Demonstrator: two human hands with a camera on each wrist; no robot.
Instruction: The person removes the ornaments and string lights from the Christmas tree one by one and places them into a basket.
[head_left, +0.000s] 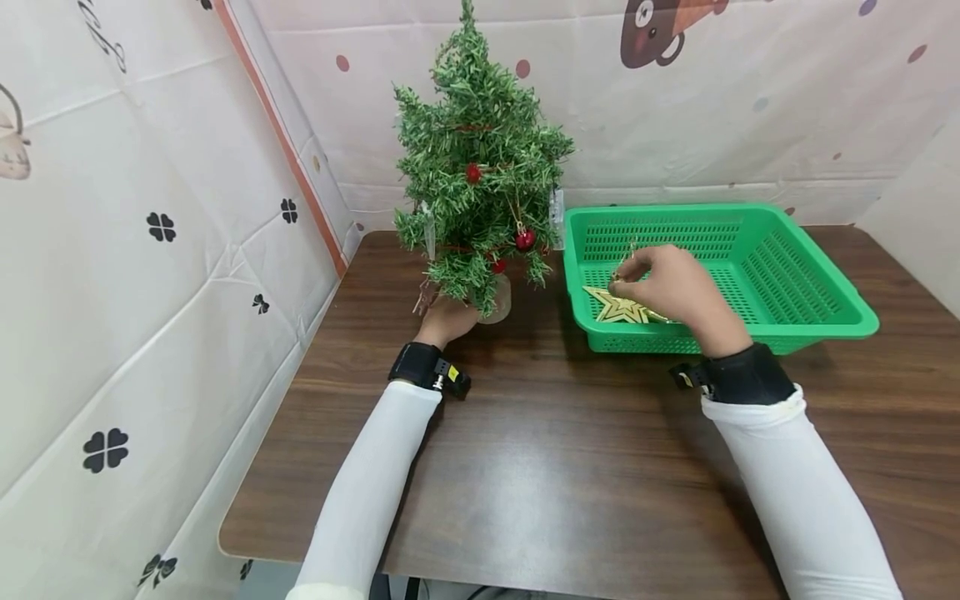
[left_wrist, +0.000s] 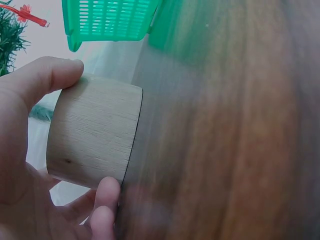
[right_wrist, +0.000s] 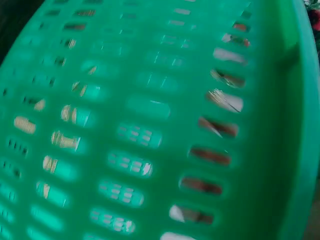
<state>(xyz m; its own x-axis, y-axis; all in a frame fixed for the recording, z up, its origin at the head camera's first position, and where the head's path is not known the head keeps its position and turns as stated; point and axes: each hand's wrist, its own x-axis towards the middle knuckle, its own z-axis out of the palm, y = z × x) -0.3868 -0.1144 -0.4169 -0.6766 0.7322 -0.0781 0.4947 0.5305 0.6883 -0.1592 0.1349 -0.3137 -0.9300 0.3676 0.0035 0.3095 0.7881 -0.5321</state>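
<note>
A small green Christmas tree (head_left: pixel 480 142) stands upright at the back of the table. My left hand (head_left: pixel 448 321) grips its round wooden base (left_wrist: pixel 95 132), thumb on the upper edge and fingers around the lower side. Red balls (head_left: pixel 525 239) and clear icicle-like pieces (head_left: pixel 557 218) hang among the branches. Over the front left of the green basket (head_left: pixel 750 337), my right hand (head_left: pixel 667 283) pinches a small gold ornament, mostly hidden by the fingers, with a thin loop above them. Gold stars (head_left: pixel 621 307) show just below those fingertips. Only the basket's slotted wall fills the right wrist view.
The basket stands right of the tree, close to its branches. Both are on a brown wooden table (head_left: pixel 510 467). A printed cloth (head_left: pixel 712 125) hangs behind, and another white patterned cloth (head_left: pixel 172 292) borders the left side.
</note>
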